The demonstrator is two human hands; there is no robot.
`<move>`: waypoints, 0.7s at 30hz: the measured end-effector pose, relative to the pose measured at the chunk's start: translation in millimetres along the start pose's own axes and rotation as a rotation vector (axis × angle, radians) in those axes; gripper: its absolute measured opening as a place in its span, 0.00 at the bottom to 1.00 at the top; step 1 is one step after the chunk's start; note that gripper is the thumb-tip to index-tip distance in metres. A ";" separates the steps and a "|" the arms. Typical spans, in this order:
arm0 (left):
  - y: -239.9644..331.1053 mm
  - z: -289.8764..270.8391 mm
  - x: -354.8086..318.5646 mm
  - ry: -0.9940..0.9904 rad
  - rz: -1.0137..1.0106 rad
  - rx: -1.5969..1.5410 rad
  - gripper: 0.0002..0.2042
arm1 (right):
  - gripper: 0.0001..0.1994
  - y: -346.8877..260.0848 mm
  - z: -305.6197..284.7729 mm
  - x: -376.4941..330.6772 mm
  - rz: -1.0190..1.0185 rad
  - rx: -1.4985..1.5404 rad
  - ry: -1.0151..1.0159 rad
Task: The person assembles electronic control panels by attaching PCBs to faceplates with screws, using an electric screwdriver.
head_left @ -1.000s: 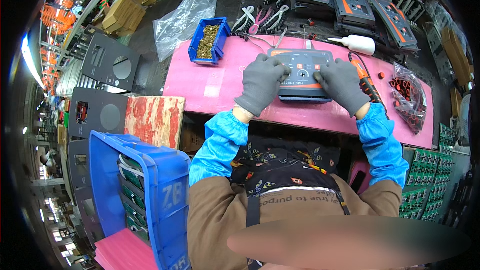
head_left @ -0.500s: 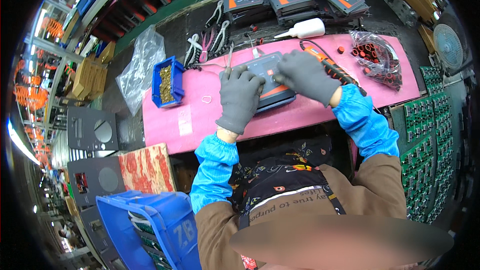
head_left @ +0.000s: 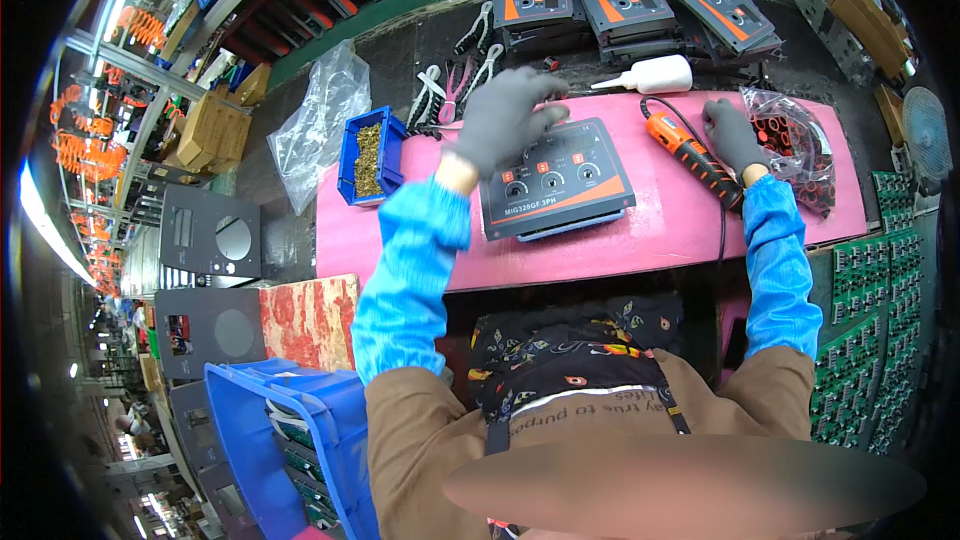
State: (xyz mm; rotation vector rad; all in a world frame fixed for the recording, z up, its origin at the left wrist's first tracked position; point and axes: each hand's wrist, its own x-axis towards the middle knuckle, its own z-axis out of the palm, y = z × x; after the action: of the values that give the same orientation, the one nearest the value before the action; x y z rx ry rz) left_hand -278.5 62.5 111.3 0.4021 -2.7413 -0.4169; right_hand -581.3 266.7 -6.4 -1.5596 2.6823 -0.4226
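My left hand [head_left: 503,120], in a grey glove, hangs over the upper left part of a grey control panel [head_left: 555,195] with an orange stripe, dials and small red displays. Its fingers are parted and point right; they cover part of the panel's top edge. My right hand [head_left: 735,137], gloved too, is at the left side of a clear bag [head_left: 800,155] of red-and-black knobs. The fingers of that hand curl downward, and whatever lies under them is hidden. Left of it lies an orange-and-black power tool [head_left: 693,160] with a cord.
A blue bin [head_left: 350,180] of small brass-coloured screws stands at the pink mat's [head_left: 400,250] left. Behind the mat are a white squeeze bottle [head_left: 660,74], cable bundles [head_left: 470,75] and stacked panels [head_left: 622,0]. Green circuit boards [head_left: 850,310] lie at right; a blue crate [head_left: 345,440] stands lower left.
My right hand has left the panel and moved right to the knob bag. My left hand has shifted up over the panel's far edge. The whole view has shifted slightly.
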 end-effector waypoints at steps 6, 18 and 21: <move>-55.3 61.5 71.4 -0.348 -0.044 0.004 0.16 | 0.05 -6.0 4.0 -0.2 -0.017 0.098 0.077; -91.1 83.5 88.1 -0.203 -0.246 -0.009 0.27 | 0.07 7.5 -5.5 -13.5 -0.057 0.449 0.065; -91.4 93.4 98.3 -0.279 -0.263 0.095 0.26 | 0.07 4.9 -5.9 -11.1 -0.056 0.480 0.053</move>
State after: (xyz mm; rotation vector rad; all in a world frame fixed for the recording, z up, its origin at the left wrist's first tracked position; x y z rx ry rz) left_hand -381.2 -31.0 25.0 0.7888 -2.9962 -0.4379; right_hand -580.7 279.8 -3.2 -1.4874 2.3260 -1.0300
